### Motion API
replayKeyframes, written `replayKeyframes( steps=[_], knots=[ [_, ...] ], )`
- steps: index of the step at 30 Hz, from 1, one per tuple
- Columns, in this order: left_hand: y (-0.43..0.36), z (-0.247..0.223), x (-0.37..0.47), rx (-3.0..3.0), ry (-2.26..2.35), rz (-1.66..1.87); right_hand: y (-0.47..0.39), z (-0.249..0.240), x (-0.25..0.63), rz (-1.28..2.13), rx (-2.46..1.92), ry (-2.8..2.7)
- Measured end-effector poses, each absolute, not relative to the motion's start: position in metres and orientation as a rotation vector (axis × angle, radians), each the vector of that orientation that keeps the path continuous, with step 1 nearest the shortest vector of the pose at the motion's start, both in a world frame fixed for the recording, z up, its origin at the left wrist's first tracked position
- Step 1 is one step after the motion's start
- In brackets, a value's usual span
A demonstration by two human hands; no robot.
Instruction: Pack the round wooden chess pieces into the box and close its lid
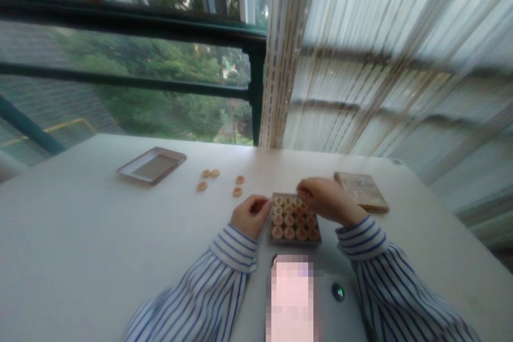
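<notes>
Open box: box [294, 243] on the tabletop [192, 272], ahead of the person; taken as clock centre, 12 pointing away.
Round pieces: pieces [289, 233] lie in rows inside the box, red and dark markings up; far right corner hidden by a hand.
Loose pieces: five loose pieces [240, 179] at 10 o'clock, outside the box; two touch.
Left hand: hand [250, 216] at 9 o'clock, just beside the box wall. Grip curled, tips close; cannot tell whether they meet or pinch anything.
Right hand: hand [331, 200] at 1 o'clock, over the far right corner. Grip curled inward; contents hidden, cannot tell whether clamped on a piece.
Shallow tray: tray [152, 164] at 10 o'clock, farther out.
Patterned flat case: case [363, 191] at 2 o'clock, beyond the right wrist.
Phone: phone [292, 299] at 6 o'clock, screen pixelated.
Step in hand: judged to be seating or adjusting pieces in the box.
Next move: would call for light fingertip work at 1 o'clock, neighbouring pieces undisturbed.
</notes>
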State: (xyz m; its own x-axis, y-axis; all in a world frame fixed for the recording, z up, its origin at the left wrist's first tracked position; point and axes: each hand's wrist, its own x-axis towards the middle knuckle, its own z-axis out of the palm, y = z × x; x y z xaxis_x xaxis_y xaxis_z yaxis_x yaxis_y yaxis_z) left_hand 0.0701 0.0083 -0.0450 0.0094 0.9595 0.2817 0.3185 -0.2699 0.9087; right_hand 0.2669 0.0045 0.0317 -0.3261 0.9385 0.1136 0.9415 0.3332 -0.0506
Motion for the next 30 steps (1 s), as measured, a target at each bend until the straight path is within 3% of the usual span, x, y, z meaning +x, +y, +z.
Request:
replayKeyframes(
  steps=[15,30],
  knots=[
    [0.037,-0.033,0.042,1.706,1.315,1.328,0.003,0.039,0.263,0.013,-1.721,-2.464],
    [0.099,0.034,-0.008,2.013,1.407,1.074,0.005,0.032,0.262,0.017,-1.722,-2.404]
  ],
)
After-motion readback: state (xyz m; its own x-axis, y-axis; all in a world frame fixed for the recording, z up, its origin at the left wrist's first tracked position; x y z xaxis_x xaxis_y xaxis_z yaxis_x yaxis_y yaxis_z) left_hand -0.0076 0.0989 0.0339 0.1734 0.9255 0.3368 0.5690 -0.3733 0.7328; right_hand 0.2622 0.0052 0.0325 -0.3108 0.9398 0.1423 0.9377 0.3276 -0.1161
